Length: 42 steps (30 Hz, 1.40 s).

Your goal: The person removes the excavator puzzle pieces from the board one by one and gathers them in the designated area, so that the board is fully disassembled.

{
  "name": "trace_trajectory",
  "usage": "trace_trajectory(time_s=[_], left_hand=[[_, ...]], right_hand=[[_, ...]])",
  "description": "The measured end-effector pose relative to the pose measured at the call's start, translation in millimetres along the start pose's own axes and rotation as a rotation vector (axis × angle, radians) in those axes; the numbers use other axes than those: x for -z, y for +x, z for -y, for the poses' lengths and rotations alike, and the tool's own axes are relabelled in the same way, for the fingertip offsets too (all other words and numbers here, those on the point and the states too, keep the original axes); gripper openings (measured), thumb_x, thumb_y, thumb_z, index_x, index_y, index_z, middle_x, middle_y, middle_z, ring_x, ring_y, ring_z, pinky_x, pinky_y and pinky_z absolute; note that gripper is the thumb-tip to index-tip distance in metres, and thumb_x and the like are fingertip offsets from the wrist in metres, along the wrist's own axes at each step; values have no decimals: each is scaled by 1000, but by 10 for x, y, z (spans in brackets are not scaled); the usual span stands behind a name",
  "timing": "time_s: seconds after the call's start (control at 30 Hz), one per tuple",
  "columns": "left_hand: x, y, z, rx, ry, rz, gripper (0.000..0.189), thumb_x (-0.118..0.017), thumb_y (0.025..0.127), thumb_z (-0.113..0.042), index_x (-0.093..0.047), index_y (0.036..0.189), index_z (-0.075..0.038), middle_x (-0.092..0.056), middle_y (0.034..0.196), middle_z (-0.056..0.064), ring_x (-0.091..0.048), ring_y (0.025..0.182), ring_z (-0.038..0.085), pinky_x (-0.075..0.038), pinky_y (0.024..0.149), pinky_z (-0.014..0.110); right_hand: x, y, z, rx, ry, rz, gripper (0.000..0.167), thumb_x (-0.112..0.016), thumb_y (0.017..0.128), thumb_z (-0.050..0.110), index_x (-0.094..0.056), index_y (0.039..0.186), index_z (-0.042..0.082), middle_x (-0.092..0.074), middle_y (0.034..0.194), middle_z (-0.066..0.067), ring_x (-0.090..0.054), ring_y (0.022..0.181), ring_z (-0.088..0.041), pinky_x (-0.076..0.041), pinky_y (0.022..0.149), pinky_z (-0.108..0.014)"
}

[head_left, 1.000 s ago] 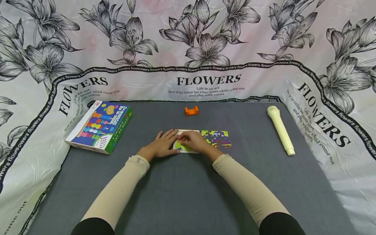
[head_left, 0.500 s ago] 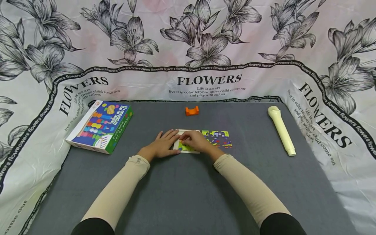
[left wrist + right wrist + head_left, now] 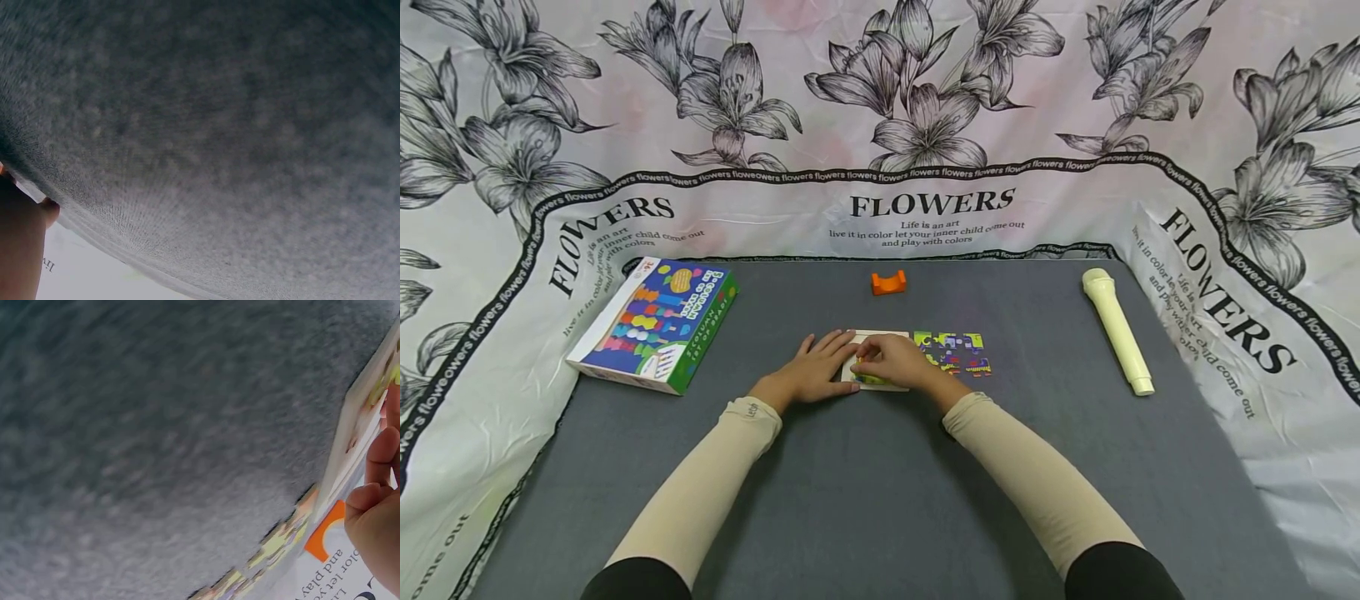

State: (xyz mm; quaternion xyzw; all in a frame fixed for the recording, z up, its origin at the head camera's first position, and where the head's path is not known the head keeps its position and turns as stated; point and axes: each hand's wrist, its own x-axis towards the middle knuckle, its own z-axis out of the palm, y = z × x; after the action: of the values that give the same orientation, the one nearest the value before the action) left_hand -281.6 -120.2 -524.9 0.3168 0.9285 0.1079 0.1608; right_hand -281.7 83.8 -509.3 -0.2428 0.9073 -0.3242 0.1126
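A small jigsaw board point(image 3: 887, 388) with a pale frame lies on the grey table, partly hidden under both hands. My left hand point(image 3: 808, 372) rests flat with fingers spread, its fingertips and thumb at the board's left edge. Over the middle of the board, my right hand point(image 3: 898, 364) has its fingers curled and pinches a yellow-green puzzle piece point(image 3: 867, 379), mostly hidden by the fingers. In the right wrist view the board's pale rim point(image 3: 339, 447) runs beside the fingers point(image 3: 382, 450). Several loose puzzle pieces point(image 3: 976, 342) lie just right of the board.
A blue and green game box point(image 3: 658, 321) lies at the left. Behind the board sits a small orange stand point(image 3: 889, 283). A cream microphone-shaped stick point(image 3: 1118, 333) lies at the right. A flower-printed cloth point(image 3: 932, 233) rises behind the table.
My right fingers shift slightly over the board, and less of the yellow-green area beneath them shows now. My left hand stays in place. The loose pieces have not moved.
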Motion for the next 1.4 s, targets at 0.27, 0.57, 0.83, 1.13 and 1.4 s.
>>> trace_trajectory(time_s=[0.27,0.57,0.83,1.13,1.4], left_hand=[[-6,4,2,-10,-6,-2,75,-46,95,-60,-27,154,-18,-10,164,1,-4,151,24,-1,115,62],[37,-11,-18,3,-5,7,79,-47,94,-60,-23,156,-17,-9,164,2,-3,151,25,-1,115,62],[22,-13,-11,-18,-15,-9,79,-49,95,-58,-24,155,-13,-12,164,4,-5,151,27,-2,114,64],[8,2,-11,-8,-15,-7,81,-48,95,-58,-18,157,-15,-11,164,3,-4,151,26,-1,115,62],[11,-8,3,-10,-6,-14,77,-49,94,-58,-25,155,-17,-11,164,3,-6,151,26,-2,115,63]], right_hand=[[-9,6,20,-43,40,-17,24,-69,90,32,-69,102,10,-71,96,-2,-65,86,-13,-52,80,-31],[-14,36,-15,-16,113,-14,24,-67,91,28,-69,105,9,-71,98,-3,-64,87,-13,-52,79,-30],[3,33,8,-26,136,-31,24,-65,91,25,-70,105,7,-70,97,-5,-63,87,-15,-51,77,-30],[0,38,79,-79,112,-28,27,-64,90,29,-71,107,9,-71,96,-3,-63,82,-13,-50,71,-28],[112,-7,37,-101,156,-18,23,-63,91,23,-70,106,7,-70,93,-5,-61,76,-13,-48,64,-26]])
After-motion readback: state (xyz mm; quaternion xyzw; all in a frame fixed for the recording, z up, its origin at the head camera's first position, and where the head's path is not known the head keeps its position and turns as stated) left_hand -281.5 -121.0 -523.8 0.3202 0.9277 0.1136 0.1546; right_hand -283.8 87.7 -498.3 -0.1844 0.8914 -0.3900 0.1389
